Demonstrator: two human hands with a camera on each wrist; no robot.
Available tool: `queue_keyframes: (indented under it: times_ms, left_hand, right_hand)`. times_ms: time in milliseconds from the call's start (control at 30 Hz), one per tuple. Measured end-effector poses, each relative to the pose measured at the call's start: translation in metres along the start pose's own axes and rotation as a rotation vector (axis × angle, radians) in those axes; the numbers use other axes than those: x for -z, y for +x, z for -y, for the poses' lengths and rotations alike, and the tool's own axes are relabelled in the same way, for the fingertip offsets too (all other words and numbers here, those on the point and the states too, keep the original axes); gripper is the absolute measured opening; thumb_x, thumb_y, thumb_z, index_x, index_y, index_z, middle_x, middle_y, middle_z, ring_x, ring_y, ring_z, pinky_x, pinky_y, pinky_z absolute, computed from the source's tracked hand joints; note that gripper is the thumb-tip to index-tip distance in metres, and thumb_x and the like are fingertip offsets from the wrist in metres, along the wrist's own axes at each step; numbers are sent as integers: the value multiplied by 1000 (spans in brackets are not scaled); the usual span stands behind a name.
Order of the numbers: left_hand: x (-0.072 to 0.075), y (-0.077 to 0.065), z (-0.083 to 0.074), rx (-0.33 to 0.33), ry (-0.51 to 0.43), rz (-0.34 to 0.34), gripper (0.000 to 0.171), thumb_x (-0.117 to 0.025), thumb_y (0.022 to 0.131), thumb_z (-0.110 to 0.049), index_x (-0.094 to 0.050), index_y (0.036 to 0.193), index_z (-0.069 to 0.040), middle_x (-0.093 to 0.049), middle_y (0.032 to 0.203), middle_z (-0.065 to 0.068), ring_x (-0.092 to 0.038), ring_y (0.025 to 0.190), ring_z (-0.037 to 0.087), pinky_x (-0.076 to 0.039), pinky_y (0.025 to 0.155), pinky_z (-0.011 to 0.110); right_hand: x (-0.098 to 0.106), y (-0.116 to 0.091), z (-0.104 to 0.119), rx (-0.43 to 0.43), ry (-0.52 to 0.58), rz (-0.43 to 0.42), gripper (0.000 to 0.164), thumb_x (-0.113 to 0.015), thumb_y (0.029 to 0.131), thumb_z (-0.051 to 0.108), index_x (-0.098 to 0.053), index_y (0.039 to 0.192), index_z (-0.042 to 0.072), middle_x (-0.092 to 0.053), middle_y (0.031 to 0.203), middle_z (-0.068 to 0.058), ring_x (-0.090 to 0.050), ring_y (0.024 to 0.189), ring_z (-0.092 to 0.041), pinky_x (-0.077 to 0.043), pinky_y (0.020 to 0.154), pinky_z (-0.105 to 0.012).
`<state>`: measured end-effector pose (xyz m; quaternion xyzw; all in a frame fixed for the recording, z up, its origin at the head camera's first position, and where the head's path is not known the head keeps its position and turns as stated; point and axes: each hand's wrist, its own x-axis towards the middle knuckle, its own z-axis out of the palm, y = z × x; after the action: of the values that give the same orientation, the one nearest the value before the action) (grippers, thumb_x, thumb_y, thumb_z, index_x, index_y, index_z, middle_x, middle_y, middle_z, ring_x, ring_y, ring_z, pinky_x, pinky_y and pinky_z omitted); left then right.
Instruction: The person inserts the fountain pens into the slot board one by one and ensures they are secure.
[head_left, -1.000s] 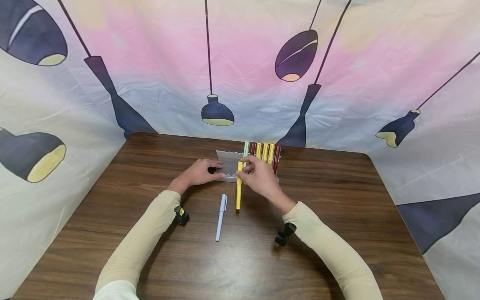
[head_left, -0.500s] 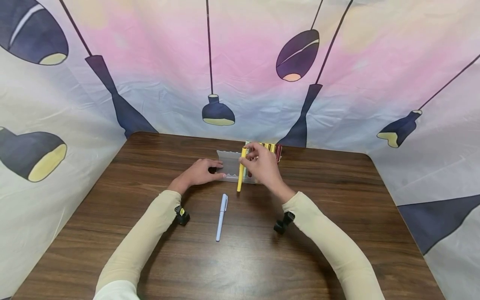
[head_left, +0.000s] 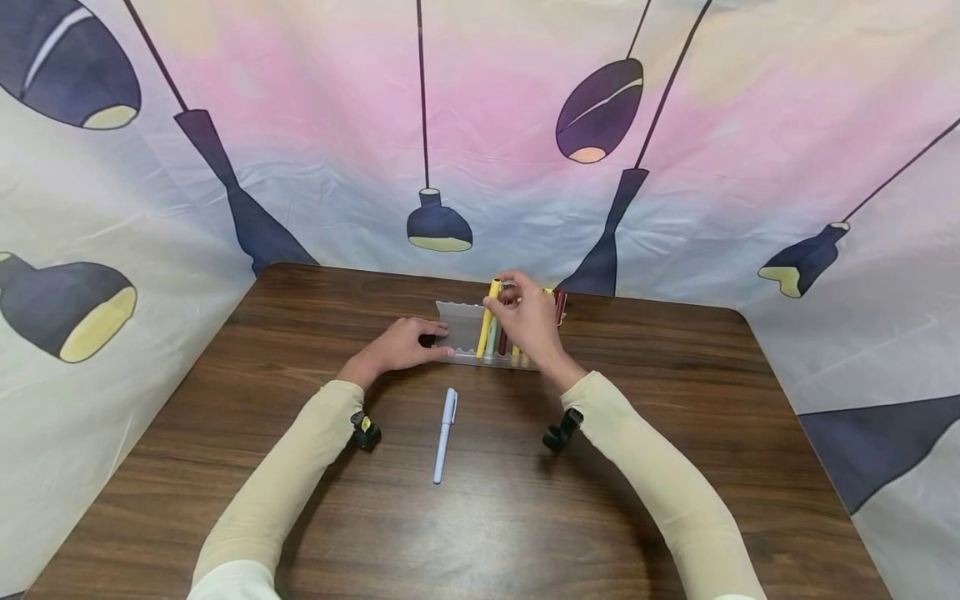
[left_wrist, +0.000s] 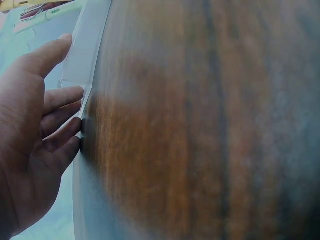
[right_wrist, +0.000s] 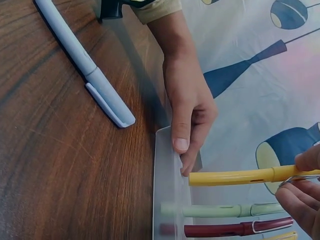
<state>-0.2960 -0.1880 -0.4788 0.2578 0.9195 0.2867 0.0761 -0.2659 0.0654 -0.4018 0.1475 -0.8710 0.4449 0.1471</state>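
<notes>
My right hand (head_left: 528, 317) pinches a yellow pen (right_wrist: 225, 177) near its clip end. The pen stands tilted in the clear plastic pen rack (head_left: 460, 321), its lower end at the notched front ledge. Just right of it sit a pale green pen (right_wrist: 227, 210) and a dark red pen (right_wrist: 215, 230). More yellow and dark red pens are partly hidden behind my right hand. My left hand (head_left: 405, 343) holds the rack's left end, with the thumb at the front ledge and fingertips along the end in the left wrist view.
A light blue capped pen (head_left: 445, 435) lies on the brown wooden table (head_left: 465, 533), nearer me than the rack. Behind the table's far edge hangs a cloth (head_left: 337, 208) printed with lamps. A small black camera sits on each wrist.
My right hand has carried the yellow pen away from me and slightly right, from in front of the rack into the place beside the green pen. My left hand has stayed at the rack's left end.
</notes>
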Motion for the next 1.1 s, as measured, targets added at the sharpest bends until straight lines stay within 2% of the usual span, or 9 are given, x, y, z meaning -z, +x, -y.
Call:
queue_keyframes:
  times_ms: [233, 533, 700, 900, 1100]
  left_hand:
    - [0, 3, 3, -2, 9, -3, 68, -68, 93, -58, -67, 136, -6, -56, 149, 12, -49, 141, 33, -42, 113, 52]
    - [0, 4, 5, -2, 11, -1, 70, -67, 93, -60, -67, 136, -6, -55, 150, 13, -48, 141, 33, -41, 113, 52]
    - [0, 4, 6, -5, 14, 0, 69, -68, 93, -59, -67, 136, -5, -56, 149, 12, -49, 141, 32, -42, 113, 52]
    - [0, 3, 4, 3, 7, 7, 68, -68, 93, -59, -67, 136, -6, -55, 150, 12, -48, 141, 32, -41, 113, 52]
    - [-1, 2, 3, 5, 6, 7, 67, -68, 94, -57, -67, 135, -5, -55, 150, 12, -49, 141, 32, -42, 113, 51]
  right_hand:
    - [-4, 6, -3, -14, 35, -27, 36, -77, 94, 19, -65, 127, 10, -76, 94, -10, -75, 76, -20, -61, 65, -39]
    - [-13, 7, -9, -13, -32, -34, 35, -77, 94, 25, -65, 125, 12, -76, 93, -6, -74, 79, -19, -61, 70, -38]
    - [-17, 6, -13, -26, -32, -14, 36, -76, 95, 26, -65, 126, 13, -76, 95, -6, -74, 79, -18, -60, 68, -38]
    - [-21, 4, -13, -2, -39, -5, 34, -76, 95, 24, -66, 125, 12, -76, 94, -6, -73, 77, -18, -59, 66, -38]
    - [-23, 4, -14, 10, -90, -6, 33, -75, 96, 26, -67, 124, 11, -78, 96, -6, -73, 78, -19, -58, 68, -39]
